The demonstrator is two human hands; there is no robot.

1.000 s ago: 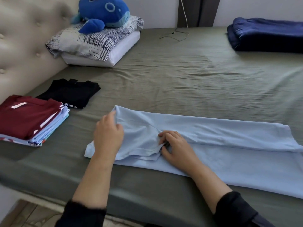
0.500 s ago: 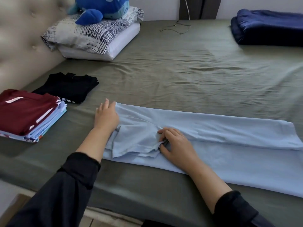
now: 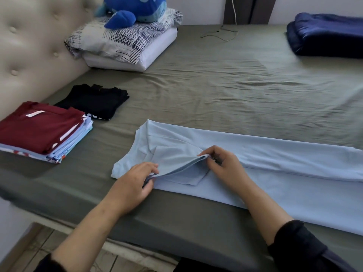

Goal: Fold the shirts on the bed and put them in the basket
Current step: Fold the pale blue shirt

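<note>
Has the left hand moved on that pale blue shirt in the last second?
Yes. The left hand has come from the shirt's far corner toward the bed's near edge and now pinches the sleeve hem of the light blue shirt.

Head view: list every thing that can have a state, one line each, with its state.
light blue shirt: partly folded, laid along the bed's near edge
left hand: pinches the shirt's folded edge
right hand: pinches the same fold
shirt stack: folded, maroon on top
black shirt: folded, lying alone
navy blanket: folded
plush whale: lying on the pillows
</note>
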